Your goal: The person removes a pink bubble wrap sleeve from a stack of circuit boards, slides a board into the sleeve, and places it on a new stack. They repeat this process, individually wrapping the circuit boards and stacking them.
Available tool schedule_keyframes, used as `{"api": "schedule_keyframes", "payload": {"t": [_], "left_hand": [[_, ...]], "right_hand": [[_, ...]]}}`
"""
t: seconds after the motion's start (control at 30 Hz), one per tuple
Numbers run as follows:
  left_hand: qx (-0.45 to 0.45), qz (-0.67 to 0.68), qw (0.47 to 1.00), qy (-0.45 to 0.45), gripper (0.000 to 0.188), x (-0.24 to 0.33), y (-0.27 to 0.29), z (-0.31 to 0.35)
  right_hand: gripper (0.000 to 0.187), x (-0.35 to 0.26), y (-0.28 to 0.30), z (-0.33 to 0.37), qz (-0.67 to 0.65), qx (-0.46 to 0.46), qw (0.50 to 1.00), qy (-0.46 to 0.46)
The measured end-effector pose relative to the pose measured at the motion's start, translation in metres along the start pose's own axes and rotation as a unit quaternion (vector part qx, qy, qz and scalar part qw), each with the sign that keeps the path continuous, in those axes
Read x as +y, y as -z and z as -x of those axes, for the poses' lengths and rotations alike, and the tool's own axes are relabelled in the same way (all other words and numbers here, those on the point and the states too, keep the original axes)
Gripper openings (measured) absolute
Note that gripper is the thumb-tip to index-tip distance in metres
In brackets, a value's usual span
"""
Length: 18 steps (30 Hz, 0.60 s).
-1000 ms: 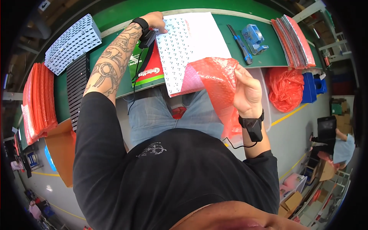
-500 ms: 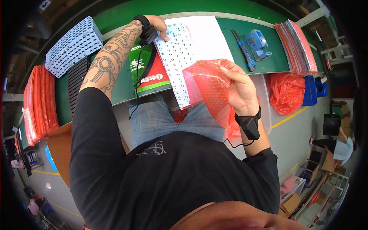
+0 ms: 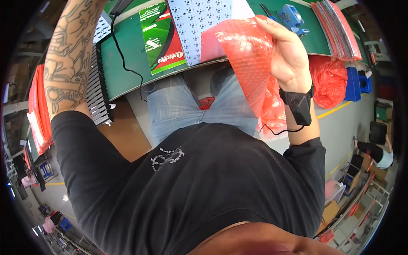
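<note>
Between the thumb and fingers of my right hand (image 3: 289, 53) is the edge of a red bubble wrap sheet (image 3: 248, 55), its loose corner hanging past the table edge. Its other part overlaps a pale blue sheet with small dark marks (image 3: 189, 32) on the table. To the left of that sheet lies a green and red printed panel (image 3: 159, 40). My tattooed left forearm (image 3: 70, 55) reaches up along the left side, and the left hand itself lies beyond the top of the picture.
A stack of red bubble-wrap pouches (image 3: 335, 29) stands at the right end of the green table (image 3: 123, 78), near a blue tape dispenser (image 3: 292, 19). More red pouches (image 3: 39, 110) sit at far left, beside a black slatted piece (image 3: 97, 93). Crumpled red wrap (image 3: 327, 83) hangs below.
My left hand has left the patterned sheet and moved up and left, out of view. The right hand keeps hold of the bubble wrap. The whole view has shifted, with the table now higher.
</note>
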<state>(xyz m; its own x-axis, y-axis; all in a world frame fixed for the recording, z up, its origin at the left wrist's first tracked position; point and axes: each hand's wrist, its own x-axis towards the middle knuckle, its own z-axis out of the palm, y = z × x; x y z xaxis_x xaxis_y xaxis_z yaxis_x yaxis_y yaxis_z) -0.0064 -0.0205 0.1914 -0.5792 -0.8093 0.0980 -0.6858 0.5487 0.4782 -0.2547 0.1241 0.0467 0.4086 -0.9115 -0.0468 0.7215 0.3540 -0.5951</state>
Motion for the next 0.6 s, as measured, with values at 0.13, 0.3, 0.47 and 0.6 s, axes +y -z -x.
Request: {"api": "schedule_keyframes", "payload": {"t": [0.13, 0.3, 0.47, 0.6], "left_hand": [[0.047, -0.028, 0.997, -0.063, 0.039, 0.036, 0.025, 0.018], [0.231, -0.269, 0.919, -0.173, 0.032, 0.044, -0.007, 0.035], [0.312, -0.092, 0.867, -0.377, 0.019, 0.028, -0.071, 0.058], [0.225, -0.373, 0.866, -0.244, 0.027, 0.004, -0.118, 0.062]], "right_hand": [[0.021, -0.013, -0.006, -0.014, -0.024, -0.002, 1.0, 0.015], [0.021, -0.011, 0.022, -0.055, 0.0, -0.042, 0.999, 0.007], [0.025, 0.016, 0.02, -0.056, 0.053, 0.029, 0.997, 0.037], [0.028, 0.032, 0.024, -0.03, 0.094, 0.061, 0.994, 0.017]]}}
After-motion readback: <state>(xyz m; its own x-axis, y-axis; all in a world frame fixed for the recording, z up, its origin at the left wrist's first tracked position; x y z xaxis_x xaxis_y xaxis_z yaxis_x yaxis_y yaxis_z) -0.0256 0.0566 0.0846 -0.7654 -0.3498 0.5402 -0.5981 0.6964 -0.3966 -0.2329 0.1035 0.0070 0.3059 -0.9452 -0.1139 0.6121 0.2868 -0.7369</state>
